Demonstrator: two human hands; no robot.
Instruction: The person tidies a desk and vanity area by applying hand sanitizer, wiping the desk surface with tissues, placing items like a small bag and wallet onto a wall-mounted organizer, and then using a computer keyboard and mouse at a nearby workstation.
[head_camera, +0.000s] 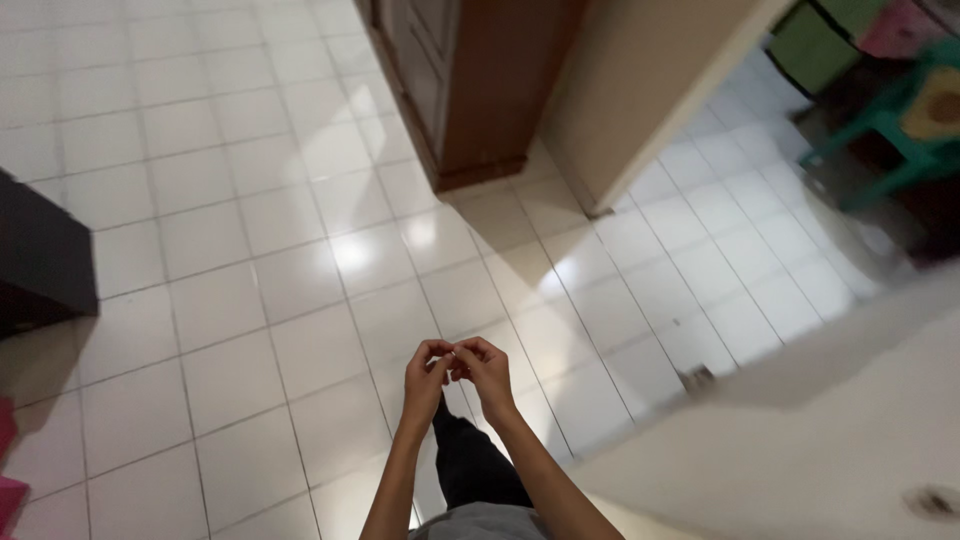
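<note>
Both forearms rise from the bottom edge, and the left hand (425, 375) and right hand (483, 368) meet fingertip to fingertip, fingers curled and pinched together; whether anything tiny sits between them I cannot tell. Below them a dark trouser leg (470, 465) points up-frame over the glossy white tiled floor (250, 250). Farther off stand a brown wooden door (480, 80) and a green chair (890, 130).

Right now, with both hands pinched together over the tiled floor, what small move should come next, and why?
Probably hold the hands steady and bring them closer to the camera. The left hand and right hand meet at the fingertips above the white tiled floor, and whatever is pinched between them is too small to tell; anything dropped there could be hard to spot.
</note>
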